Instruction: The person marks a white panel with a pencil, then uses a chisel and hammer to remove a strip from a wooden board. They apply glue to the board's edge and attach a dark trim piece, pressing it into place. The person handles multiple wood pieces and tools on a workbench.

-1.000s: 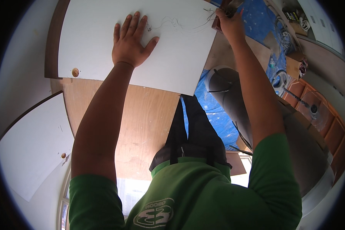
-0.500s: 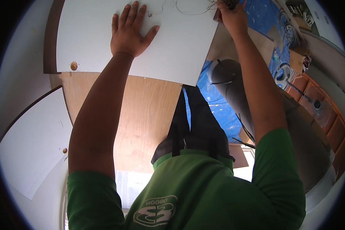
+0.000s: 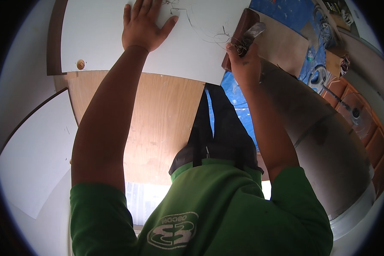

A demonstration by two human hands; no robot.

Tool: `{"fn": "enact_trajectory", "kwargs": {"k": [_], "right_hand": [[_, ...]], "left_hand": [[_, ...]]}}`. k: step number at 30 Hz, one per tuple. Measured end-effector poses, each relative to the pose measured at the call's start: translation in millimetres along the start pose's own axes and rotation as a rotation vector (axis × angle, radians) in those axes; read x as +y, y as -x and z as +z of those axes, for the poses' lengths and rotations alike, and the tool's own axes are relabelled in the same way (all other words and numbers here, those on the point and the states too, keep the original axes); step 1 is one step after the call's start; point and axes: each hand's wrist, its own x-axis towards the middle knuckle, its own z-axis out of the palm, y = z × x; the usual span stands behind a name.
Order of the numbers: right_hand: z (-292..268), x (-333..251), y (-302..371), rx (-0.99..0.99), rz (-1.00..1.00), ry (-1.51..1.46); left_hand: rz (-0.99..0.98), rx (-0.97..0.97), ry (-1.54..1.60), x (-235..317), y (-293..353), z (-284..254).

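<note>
Now, the right hand point(image 3: 245, 65), reaching forward, grasps a brown hand plane point(image 3: 239, 35), whose long axis points away and slightly rightward, along the right edge of the white board point(image 3: 179, 51); the left hand point(image 3: 142, 32) lies flat there, splayed.

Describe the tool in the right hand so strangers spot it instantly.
Find the large white panel under the bare left hand. At the panel's right edge, the right hand grips a reddish-brown, blocky tool. A shiny plate and thin wiry strands distinguish it from the flat tan board beyond.
</note>
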Motion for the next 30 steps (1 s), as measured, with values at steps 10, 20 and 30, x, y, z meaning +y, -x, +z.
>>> {"fn": "enact_trajectory", "kwargs": {"k": [10, 20, 30], "right_hand": [[-1.3, 8.6, 191.2, -0.319, 0.062, -0.336], [-55.4, 35.4, 115.7, -0.114, 0.222, -0.623], [-36.2, 45.1, 90.5, -0.157, 0.108, -0.582]], "left_hand": [[-0.030, -0.070, -0.002, 4.7, -0.2, -8.4], [-0.025, -0.059, -0.007, 3.5, 1.3, -7.7], [-0.037, -0.086, -0.011, 3.3, 1.4, -5.5]]}}
